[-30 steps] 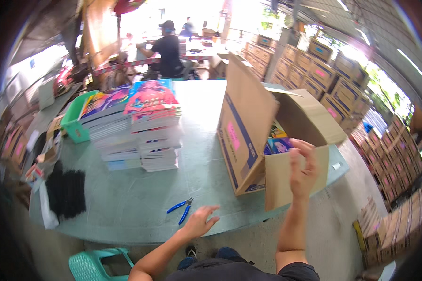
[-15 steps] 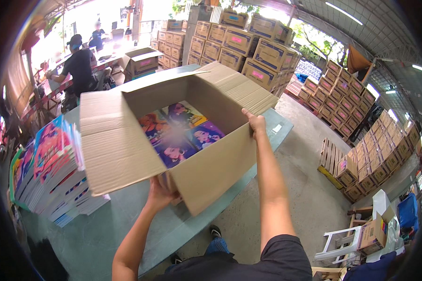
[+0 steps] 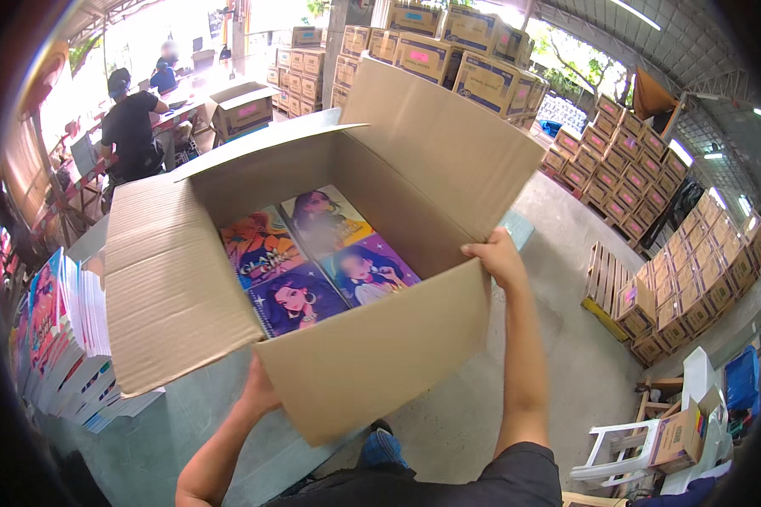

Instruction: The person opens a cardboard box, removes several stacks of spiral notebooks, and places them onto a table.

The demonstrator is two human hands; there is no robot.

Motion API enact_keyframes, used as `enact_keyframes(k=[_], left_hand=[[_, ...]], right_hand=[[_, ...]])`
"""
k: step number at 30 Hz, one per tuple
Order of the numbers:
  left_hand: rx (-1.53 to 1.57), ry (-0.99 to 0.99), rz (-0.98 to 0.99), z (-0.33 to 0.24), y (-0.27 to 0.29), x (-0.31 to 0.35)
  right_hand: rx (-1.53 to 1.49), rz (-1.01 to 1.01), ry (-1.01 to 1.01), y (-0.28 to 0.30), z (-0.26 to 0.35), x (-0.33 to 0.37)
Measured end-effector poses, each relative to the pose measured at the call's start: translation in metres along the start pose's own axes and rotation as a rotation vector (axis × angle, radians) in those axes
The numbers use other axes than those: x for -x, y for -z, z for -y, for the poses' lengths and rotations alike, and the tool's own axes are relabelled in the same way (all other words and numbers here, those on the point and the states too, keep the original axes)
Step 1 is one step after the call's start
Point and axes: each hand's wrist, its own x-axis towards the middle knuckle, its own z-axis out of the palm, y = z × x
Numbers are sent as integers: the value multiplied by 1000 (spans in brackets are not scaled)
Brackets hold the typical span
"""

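Note:
A large open cardboard box point(image 3: 372, 363) fills the middle of the view, its four flaps spread outward. Inside lie several notebooks point(image 3: 317, 258) with colourful illustrated covers, flat on the bottom. My left hand point(image 3: 258, 390) grips the box's near left corner, partly hidden behind the cardboard. My right hand point(image 3: 496, 258) holds the near right corner at the top edge. The box rests over the edge of a pale green table point(image 3: 156, 431).
Stacks of notebooks point(image 3: 63, 338) stand on the table at the left. Piles of sealed cartons point(image 3: 448, 51) fill the back and right. A person in black point(image 3: 131, 127) sits at a far table. A white plastic chair point(image 3: 626, 452) stands at lower right.
The box has come closer and turned a little, so its inside now faces me fully. Both hands stay on its near corners, and the view has shifted toward the box.

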Motion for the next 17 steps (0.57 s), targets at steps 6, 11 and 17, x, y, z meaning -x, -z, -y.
enact_keyframes(k=[6, 11, 17], left_hand=[[61, 12, 49, -14, -84, -58], [74, -190, 94, -42, -159, -127], [-172, -324, -184, 57, -304, -193]], right_hand=[[108, 12, -210, 71, -9, -27], [41, -110, -150, 138, -62, -73], [221, -126, -35, 171, -118, -149]])
